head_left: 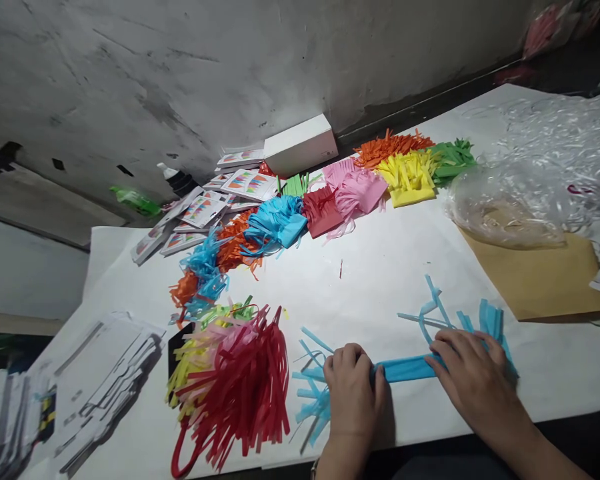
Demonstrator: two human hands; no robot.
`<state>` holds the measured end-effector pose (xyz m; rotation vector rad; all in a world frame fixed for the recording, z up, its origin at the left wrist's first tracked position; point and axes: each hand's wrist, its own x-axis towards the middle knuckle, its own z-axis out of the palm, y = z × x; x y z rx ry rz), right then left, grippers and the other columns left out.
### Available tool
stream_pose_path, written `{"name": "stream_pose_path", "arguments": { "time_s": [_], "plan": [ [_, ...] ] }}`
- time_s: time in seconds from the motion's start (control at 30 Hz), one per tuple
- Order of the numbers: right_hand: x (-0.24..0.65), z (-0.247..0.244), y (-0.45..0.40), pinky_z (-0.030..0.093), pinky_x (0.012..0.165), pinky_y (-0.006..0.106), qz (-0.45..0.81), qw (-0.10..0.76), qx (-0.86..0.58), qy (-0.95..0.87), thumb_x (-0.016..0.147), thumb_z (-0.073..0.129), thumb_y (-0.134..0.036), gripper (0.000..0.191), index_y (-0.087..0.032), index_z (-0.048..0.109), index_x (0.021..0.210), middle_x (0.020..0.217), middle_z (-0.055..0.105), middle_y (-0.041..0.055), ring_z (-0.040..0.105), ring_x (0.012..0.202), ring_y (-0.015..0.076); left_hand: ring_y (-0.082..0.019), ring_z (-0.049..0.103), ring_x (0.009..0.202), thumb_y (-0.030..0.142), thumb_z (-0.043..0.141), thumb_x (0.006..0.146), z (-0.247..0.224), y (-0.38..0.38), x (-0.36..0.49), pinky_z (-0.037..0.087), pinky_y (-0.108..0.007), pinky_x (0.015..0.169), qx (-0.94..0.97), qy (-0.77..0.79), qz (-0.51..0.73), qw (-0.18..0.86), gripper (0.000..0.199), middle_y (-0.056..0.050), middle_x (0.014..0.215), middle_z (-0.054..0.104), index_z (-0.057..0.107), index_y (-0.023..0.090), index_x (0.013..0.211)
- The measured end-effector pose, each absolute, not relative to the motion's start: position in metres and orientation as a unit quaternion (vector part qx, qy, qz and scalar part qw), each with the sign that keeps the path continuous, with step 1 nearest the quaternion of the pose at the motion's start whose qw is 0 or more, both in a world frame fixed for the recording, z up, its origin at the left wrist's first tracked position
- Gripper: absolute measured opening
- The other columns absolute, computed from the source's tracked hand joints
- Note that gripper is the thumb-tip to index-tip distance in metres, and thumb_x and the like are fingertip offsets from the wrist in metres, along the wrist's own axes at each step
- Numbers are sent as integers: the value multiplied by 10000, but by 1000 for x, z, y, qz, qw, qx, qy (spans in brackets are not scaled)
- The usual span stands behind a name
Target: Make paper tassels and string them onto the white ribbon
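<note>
A blue tissue-paper tassel (405, 369) lies stretched sideways on the white table near its front edge. Its middle is a flat folded band, and loose cut strips fan out at both ends. My left hand (351, 387) grips the band's left side with fingers curled over it. At the right side, my right hand (467, 363) has its fingers bent over the paper, thumb at the band's edge. My palms and fingers hide parts of the tassel. Left of my left hand is a pile of red, pink and yellow tassels (250, 380).
Fringed paper bundles, among them a yellow one (411, 177) and a blue one (280, 223), line the back. Printed cards (205, 208) and a white box (300, 147) stand near the wall. A brown envelope (540, 280) and clear plastic (510, 200) lie right; flattened white boxes (105, 387) left.
</note>
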<state>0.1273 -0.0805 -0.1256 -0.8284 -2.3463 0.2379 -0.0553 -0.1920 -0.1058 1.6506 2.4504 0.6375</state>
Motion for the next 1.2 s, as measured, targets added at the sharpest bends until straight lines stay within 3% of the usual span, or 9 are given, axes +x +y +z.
{"name": "stream_pose_path", "arguments": {
  "time_s": [0.07,0.17,0.3,0.4,0.5,0.63,0.83,1.07,1.2],
  "plan": [
    [127,-126,-85,312,1043,560,101,334,-267,-898,1050,510,-173,147,-162,656,1067,1057,669,117,597,1061,296,-272,575,921,109,623,873,-105,-192,-57,405,-535,911,547,809,206,62,126,-45,949,625,597,198,788],
    [127,-129,-88,354,1004,456,126,328,-171,-920,1070,398,-113,273,-168,665,1079,961,683,63,608,967,224,-272,587,909,112,647,860,-106,-194,-57,419,-537,905,548,807,216,51,111,-49,951,638,597,204,825],
    [126,-129,-84,363,914,410,150,312,-150,-926,1038,395,-41,286,-147,655,983,838,632,41,560,823,186,-293,583,1092,138,686,866,-108,-197,-55,313,-591,1097,611,744,269,-25,262,-94,1173,652,634,229,1106],
    [121,-124,-83,351,875,400,167,305,-152,-925,1055,455,-131,199,-162,646,1010,853,625,35,546,813,191,-241,588,1072,74,638,899,-110,-197,-52,242,-538,1174,669,687,281,-43,211,-33,1099,691,657,258,1001],
    [114,-123,-89,337,867,405,155,290,-143,-933,1079,392,-177,254,-165,644,1054,868,627,44,535,823,210,-195,599,957,40,618,909,-115,-195,-52,285,-463,1141,685,670,283,-30,198,6,937,695,628,234,867],
    [120,-127,-90,344,882,402,141,276,-142,-940,1054,285,-67,377,-174,605,885,816,589,37,507,786,201,-188,581,877,79,644,915,-120,-197,-57,330,-435,1040,681,664,309,4,170,12,872,683,601,215,823],
    [151,-132,-71,324,963,445,112,277,-205,-932,1057,394,-86,239,-186,603,1000,975,624,61,565,977,234,-211,559,878,97,533,970,-110,-204,-52,353,-428,912,631,708,306,75,171,-19,924,656,618,221,888],
    [136,-125,-70,338,830,460,67,258,-304,-915,1060,432,-193,256,-180,578,851,822,588,65,544,807,261,-243,554,894,86,580,887,-106,-195,-40,374,-478,921,570,790,218,62,136,-36,930,610,577,205,821],
    [130,-121,-77,327,994,504,80,304,-270,-910,1059,459,-181,173,-175,623,1003,999,648,97,582,981,271,-252,578,900,96,632,848,-108,-193,-42,404,-471,896,583,790,184,43,125,-35,925,626,597,213,820]
  ]
}}
